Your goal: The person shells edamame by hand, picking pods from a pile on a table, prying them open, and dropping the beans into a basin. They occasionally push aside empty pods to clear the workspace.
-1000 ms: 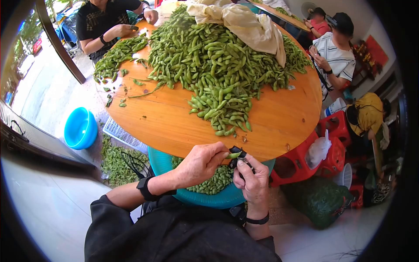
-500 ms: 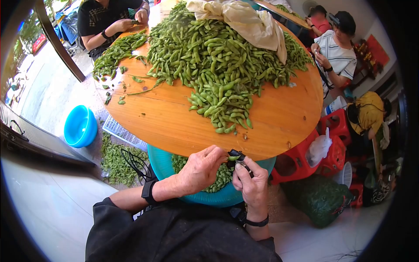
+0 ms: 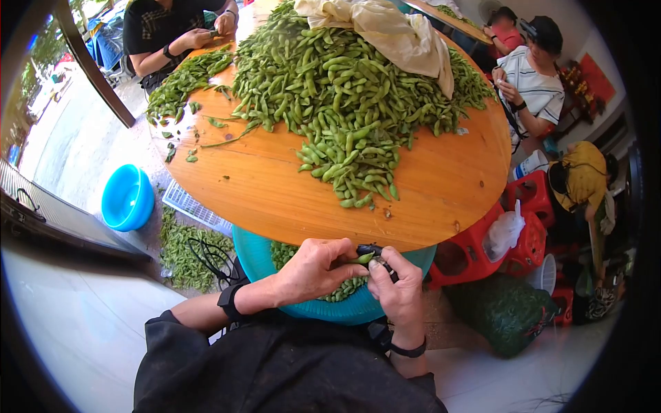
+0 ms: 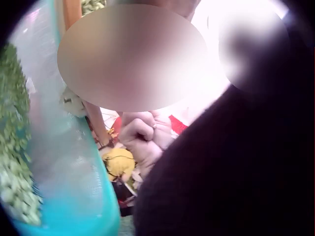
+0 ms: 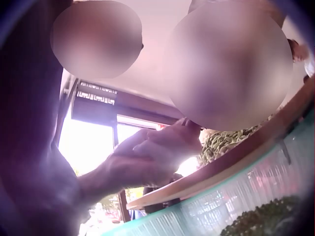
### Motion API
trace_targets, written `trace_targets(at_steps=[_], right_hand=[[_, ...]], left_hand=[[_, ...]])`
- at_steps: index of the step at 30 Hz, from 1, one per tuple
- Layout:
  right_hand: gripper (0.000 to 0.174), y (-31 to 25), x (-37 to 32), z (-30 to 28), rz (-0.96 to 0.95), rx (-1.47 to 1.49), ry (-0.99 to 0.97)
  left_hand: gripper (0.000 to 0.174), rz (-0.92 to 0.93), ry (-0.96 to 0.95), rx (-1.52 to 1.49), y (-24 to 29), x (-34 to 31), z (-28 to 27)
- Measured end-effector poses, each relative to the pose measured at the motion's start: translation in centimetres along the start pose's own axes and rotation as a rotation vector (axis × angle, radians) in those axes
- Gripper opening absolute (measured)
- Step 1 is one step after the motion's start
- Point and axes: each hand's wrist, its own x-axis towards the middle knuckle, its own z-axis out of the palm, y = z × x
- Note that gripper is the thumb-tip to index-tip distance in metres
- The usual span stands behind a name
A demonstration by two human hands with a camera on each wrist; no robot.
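Over the near edge of the wooden table (image 3: 275, 213) both hands meet at one green soybean pod (image 3: 363, 259). The left hand (image 3: 310, 273) pinches the pod between thumb and fingers. Opposite it, the right hand (image 3: 399, 289) holds a small black tool (image 3: 370, 249) at its forefinger, against the pod, its thumb close to the pod's end. Beneath the hands, a teal basin (image 3: 255, 265) holds shelled green beans (image 3: 344, 289). The left wrist view shows the right hand (image 4: 141, 132) with curled fingers; in the right wrist view the left hand (image 5: 152, 152) appears, its fingertips partly blurred out.
A large heap of soybean pods (image 3: 344, 89) covers the table's middle, with a pale cloth (image 3: 392, 41) on top. A blue basin (image 3: 128, 198), a white crate (image 3: 196, 210) and empty-looking pods (image 3: 189, 251) lie left. Red stools (image 3: 475, 248) stand right. Other people sit around.
The black tool, earlier spread apart around the pod, now lies flatter behind it. The left hand has shifted slightly down, and its thumb shows more. The heap has not visibly changed.
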Motion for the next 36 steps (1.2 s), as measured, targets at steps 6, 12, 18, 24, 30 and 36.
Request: trace_targets(at_steps=[6, 12, 18, 24, 30, 36], right_hand=[[0.009, 0.2, -0.2, -0.1, -0.115, -0.252, 0.02], [0.009, 0.4, -0.5, 1.7, -0.364, -0.584, 0.14], [0.009, 0.8, -1.1, 3.2, -0.513, -0.783, 0.254], [0.01, 1.1, -0.7, 2.0, -0.518, -0.691, 0.26], [0.008, 0.8, -0.4, 1.1, -0.332, -0.467, 0.229], [0.023, 0.2, -0.5, 1.0, -0.028, -0.124, 0.166]], left_hand=[[0.031, -0.393, -0.246, -0.405, -0.7, 0.6, -1.7], [0.024, -0.024, -0.014, -0.066, 0.1, 0.3, -0.2], [0.022, -0.271, 0.022, -0.268, 0.2, -0.1, 1.5], [0.024, -0.345, 0.003, -0.528, -0.1, 0.2, 1.5], [0.018, -0.349, -0.066, -0.688, 0.8, -0.3, 0.9], [0.015, -0.13, -0.036, -0.413, 0.0, -0.7, 0.6]])
